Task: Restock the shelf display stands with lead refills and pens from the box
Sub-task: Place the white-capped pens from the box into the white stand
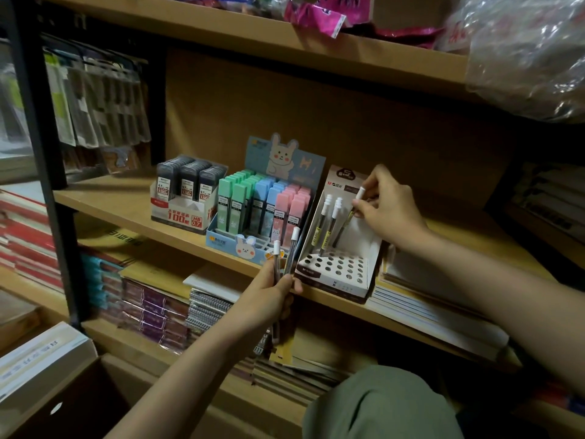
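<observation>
A: We're looking at the middle shelf [133,204] — three display stands are sitting side by side on it. Our right hand [387,205] is pinching a white-capped pen [348,217] and tilting it over the back row of the pen stand [340,267], tip just above the holes or already in one; we can't tell which.

B: Agreed. Two more pens [326,226] are already standing upright in that back row, just left of the held one. The other holes are showing empty.

A: Our left hand [272,301] is gripping two spare pens [285,258] in a closed fist, caps up, at the shelf edge just in front of the bunny lead refill stand [253,213].

B: That one's carrying green, blue and pink refill cases, with open slots in its front row. Left of it, the dark refill stand [186,194] is holding black cases.

A: Both hands are clamped on pens then — none open. Notebook stacks [437,308] are lying right of the pen stand.
</observation>
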A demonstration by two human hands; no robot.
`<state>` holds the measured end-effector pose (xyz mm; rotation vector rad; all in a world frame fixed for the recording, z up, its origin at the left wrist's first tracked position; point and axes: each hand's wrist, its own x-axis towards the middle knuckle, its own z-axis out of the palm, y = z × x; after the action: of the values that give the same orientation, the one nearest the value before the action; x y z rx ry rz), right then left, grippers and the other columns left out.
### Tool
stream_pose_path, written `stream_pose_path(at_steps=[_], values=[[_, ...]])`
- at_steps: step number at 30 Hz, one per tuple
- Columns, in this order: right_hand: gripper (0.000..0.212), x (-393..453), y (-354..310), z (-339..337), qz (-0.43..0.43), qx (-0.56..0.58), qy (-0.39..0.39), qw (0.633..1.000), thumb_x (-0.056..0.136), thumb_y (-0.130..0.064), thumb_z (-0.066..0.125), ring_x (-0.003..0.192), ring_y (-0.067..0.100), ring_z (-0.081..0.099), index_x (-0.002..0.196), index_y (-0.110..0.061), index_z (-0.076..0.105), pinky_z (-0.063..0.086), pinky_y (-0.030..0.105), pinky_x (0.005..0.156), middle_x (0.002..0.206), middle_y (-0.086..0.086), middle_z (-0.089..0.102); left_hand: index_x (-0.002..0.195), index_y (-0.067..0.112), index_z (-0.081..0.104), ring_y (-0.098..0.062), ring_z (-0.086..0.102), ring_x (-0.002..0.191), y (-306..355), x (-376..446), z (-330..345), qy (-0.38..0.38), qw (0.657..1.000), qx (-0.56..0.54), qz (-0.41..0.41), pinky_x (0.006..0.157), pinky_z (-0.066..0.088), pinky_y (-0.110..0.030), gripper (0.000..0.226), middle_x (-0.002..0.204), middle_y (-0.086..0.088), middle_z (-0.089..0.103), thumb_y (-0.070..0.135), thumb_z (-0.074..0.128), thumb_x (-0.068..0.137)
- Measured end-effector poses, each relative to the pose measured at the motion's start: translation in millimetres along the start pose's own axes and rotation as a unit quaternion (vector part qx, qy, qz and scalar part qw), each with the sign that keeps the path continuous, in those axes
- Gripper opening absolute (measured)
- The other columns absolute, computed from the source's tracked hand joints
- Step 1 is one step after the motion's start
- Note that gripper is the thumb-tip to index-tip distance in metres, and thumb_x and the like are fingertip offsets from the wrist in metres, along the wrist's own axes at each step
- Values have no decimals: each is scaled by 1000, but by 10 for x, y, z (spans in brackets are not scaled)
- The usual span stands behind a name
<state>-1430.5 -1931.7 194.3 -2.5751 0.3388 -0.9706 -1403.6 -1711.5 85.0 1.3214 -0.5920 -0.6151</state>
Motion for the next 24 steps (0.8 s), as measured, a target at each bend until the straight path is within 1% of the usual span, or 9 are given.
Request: stream_pose_path(at_steps=[2,3,5,7,9,12,19,22,24], values=[[27,20,-15,-2,16,-10,-2,1000,87,-12,70,83,17,67,99,-19,47,53,19,63,94,1,60,122,2,47,-10,44,61,-2,14,3,0,1000,-23,-4,55,39,-19,23,78,2,60,11,36,104],[26,33,-31,-2,21,-16,-2,1000,87,-12,70,83,17,67,98,-20,48,52,19,64,94,0,60,122,4,48,-10,46,62,-1,22,-2,-2,999,-32,-5,57,40,-19,24,79,2,63,12,37,104],[25,57,-65,-6,23,-22,-5,999,86,-12,71,85,18,66,97,-20,51,57,27,72,93,0,61,122,9,51,-9,51,64,-5,36,-17,-7,999,-40,-3,59,43,-19,24,82,3,67,15,39,103],[25,79,-107,-17,29,-22,-7,999,84,-10,73,85,19,66,96,-19,54,58,36,79,93,3,63,121,12,53,-8,57,64,-7,47,-40,-17,998,-59,-2,58,47,-18,23,85,1,71,15,41,102],[26,93,-133,-24,37,-36,-22,998,82,-10,75,86,21,66,97,-17,56,58,40,81,94,5,64,119,10,54,-9,63,67,-5,53,-60,-29,995,-95,0,59,50,-18,23,89,-2,73,13,43,100],[27,69,-136,10,30,-57,-51,997,80,-10,77,85,22,66,95,-16,55,58,41,79,91,6,64,117,8,55,-10,66,70,-5,54,-75,-37,993,-115,7,62,53,-18,22,93,-5,74,12,45,98],[24,3,-73,106,-14,-83,-14,996,84,-12,73,78,14,63,94,-16,51,57,30,68,82,-5,58,115,11,59,-11,63,72,-55,68,-91,-32,992,-118,20,64,52,-20,21,84,-5,68,10,50,96],[23,-56,-49,175,-28,-103,-24,994,87,-7,68,78,15,60,91,-19,49,48,19,61,79,-7,54,116,10,59,-13,63,74,-62,65,-94,-36,992,-116,23,65,53,-21,22,85,-5,69,10,50,96],[19,-82,-69,174,-23,-105,-38,993,89,-7,66,80,16,60,94,-18,51,49,20,63,81,-5,55,117,9,58,-12,64,74,-57,59,-93,-38,992,-113,27,66,53,-21,22,89,-6,70,10,49,97]])
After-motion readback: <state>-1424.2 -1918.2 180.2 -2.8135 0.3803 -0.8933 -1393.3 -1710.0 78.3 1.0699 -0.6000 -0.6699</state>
